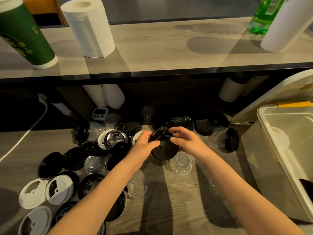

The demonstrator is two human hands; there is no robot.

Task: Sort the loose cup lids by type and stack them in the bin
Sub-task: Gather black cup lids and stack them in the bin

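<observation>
Both hands hold a stack of black cup lids (164, 146) above the wooden counter. My left hand (144, 144) grips its left edge with thumb on top, and my right hand (185, 141) curls round its right edge. Several loose lids lie around: black ones (116, 139), white ones (33, 193) at the lower left, and clear domed ones (180, 162) just below the held stack. The cream plastic bin (271, 150) stands at the right; a clear or white lid (278, 137) and a dark lid (306, 185) lie inside it.
A raised shelf (160, 48) carries paper towel rolls (89, 28), a green-wrapped roll (22, 31) and a green bottle (264, 14). Under it stand sleeves of white cups (111, 95) and a small timer (100, 114). A white cable (25, 134) runs at the left. The bin's lid (274, 97) leans behind it.
</observation>
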